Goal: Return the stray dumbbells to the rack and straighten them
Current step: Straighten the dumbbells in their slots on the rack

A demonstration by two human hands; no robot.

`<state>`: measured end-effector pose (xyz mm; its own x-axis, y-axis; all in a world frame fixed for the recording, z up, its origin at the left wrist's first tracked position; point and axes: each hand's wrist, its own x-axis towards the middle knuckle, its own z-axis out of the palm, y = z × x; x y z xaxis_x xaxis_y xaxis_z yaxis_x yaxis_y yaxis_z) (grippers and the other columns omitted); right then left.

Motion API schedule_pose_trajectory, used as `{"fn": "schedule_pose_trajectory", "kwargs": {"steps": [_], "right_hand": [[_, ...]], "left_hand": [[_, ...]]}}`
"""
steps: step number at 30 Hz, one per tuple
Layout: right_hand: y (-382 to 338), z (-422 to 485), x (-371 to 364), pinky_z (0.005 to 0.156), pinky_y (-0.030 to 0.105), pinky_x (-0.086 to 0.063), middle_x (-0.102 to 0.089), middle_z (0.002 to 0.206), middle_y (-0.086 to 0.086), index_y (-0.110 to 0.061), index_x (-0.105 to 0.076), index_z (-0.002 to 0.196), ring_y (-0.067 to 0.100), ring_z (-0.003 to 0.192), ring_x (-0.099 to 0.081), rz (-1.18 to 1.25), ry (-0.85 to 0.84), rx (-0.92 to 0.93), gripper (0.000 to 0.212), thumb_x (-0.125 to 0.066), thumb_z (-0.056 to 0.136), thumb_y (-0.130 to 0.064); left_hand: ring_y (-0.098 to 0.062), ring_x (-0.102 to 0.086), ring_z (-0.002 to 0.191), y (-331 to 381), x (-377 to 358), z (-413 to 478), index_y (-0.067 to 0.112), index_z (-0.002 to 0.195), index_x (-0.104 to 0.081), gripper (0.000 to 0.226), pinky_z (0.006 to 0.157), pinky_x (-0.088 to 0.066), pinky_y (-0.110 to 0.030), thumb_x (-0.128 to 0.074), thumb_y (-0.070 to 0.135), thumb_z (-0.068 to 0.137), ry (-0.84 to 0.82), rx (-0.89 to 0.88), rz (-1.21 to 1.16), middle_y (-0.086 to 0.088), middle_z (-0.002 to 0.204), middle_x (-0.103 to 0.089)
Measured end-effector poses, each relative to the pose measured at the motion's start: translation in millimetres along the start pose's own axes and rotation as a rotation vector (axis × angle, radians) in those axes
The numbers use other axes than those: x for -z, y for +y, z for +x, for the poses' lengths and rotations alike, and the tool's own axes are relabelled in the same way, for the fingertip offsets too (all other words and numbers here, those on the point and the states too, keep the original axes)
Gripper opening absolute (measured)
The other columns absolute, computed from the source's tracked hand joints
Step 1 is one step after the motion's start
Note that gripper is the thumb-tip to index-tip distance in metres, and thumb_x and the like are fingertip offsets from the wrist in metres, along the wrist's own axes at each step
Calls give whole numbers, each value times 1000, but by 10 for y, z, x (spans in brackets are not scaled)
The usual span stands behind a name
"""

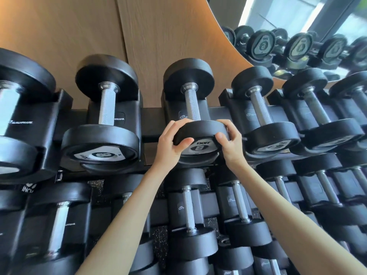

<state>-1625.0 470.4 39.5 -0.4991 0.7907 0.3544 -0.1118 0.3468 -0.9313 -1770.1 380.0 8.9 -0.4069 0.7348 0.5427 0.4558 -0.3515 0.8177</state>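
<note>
Head view: left hand [173,140] and right hand [229,142] grip the near end of the black rubber steel-handled dumbbell [200,129], straightening it in its black rack cradle [172,112]. Next up, probably a small twist to square it.

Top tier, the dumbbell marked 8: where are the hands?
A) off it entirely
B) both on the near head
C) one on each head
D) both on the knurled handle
B: the left hand and the right hand both curl round the rim of the near head of the dumbbell, one on each side of it, and nothing touches its handle.
</note>
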Motion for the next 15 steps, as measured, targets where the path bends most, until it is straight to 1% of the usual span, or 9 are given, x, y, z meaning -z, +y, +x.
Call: {"fn": "schedule_pose_trajectory", "kwargs": {"steps": [2, 3, 5, 6, 7, 9, 11, 13, 15], "right_hand": [[-85, -80, 14, 77, 13, -45, -64, 96, -16, -23, -58, 103, -3, 89, -59, -44, -33, -19, 35, -62, 74, -43], [-101, -87, 25, 83, 17, -47, -63, 104, -12, -22, -58, 109, -1, 97, -59, -83, -52, -41, 35, -59, 79, -40], [-228, -155, 57, 94, 29, -46, -59, 114, -10, -26, -54, 122, 6, 108, -56, -203, -88, -97, 36, -57, 88, -37], [-308, -184, 90, 98, 30, -43, -56, 115, -13, -27, -50, 128, 8, 109, -53, -292, -106, -120, 39, -56, 91, -36], [-377, -216, 136, 100, 30, -40, -53, 117, -14, -25, -46, 134, 9, 111, -50, -423, -124, -123, 43, -54, 93, -36], [-511, -344, 233, 102, 34, -38, -49, 132, -4, -18, -41, 139, 16, 121, -46, -769, -170, -35, 51, -51, 94, -38], [-627, -548, 290, 104, 42, -37, -44, 142, 6, -15, -40, 140, 24, 129, -42, -1029, -183, 138, 54, -50, 93, -40], [-703, -792, 301, 106, 44, -34, -43, 143, 10, -14, -40, 140, 27, 133, -39, -1147, -161, 262, 57, -50, 91, -41], [-731, -1056, 268, 109, 45, -30, -41, 145, 11, -13, -37, 141, 26, 136, -35, -1198, -154, 326, 60, -52, 89, -40]], "left_hand": [[2, -49, 107, 88, 20, -59, 24, 121, -52, 56, 92, -37, -13, -43, 66, 85, -4, 55, 35, -2, 113, -54], [1, -49, 109, 102, 26, -65, 26, 124, -50, 57, 93, -37, -14, -42, 67, 86, -22, 110, 59, 2, 116, -52], [-8, -47, 115, 216, 102, -108, 27, 130, -47, 56, 97, -39, -25, -42, 63, 88, -76, 203, 165, 6, 121, -50], [-14, -45, 118, 290, 154, -112, 26, 133, -44, 53, 99, -39, -33, -43, 58, 90, -114, 235, 248, 4, 125, -50], [-18, -43, 122, 376, 210, -117, 25, 137, -41, 51, 100, -38, -37, -43, 51, 93, -153, 250, 351, 1, 129, -49], [-20, -39, 127, 569, 316, -175, 20, 140, -38, 50, 101, -34, -36, -43, 42, 96, -193, 209, 587, -1, 137, -47], [-20, -40, 128, 773, 419, -324, 16, 140, -41, 49, 103, -33, -35, -47, 38, 96, -186, 100, 778, -2, 139, -47], [-23, -41, 129, 955, 506, -578, 14, 138, -44, 52, 106, -32, -36, -53, 37, 92, -181, 5, 912, -5, 139, -48], [-26, -41, 130, 1103, 573, -902, 11, 137, -46, 57, 109, -30, -41, -55, 39, 88, -167, -30, 1008, -9, 139, -48]]}}
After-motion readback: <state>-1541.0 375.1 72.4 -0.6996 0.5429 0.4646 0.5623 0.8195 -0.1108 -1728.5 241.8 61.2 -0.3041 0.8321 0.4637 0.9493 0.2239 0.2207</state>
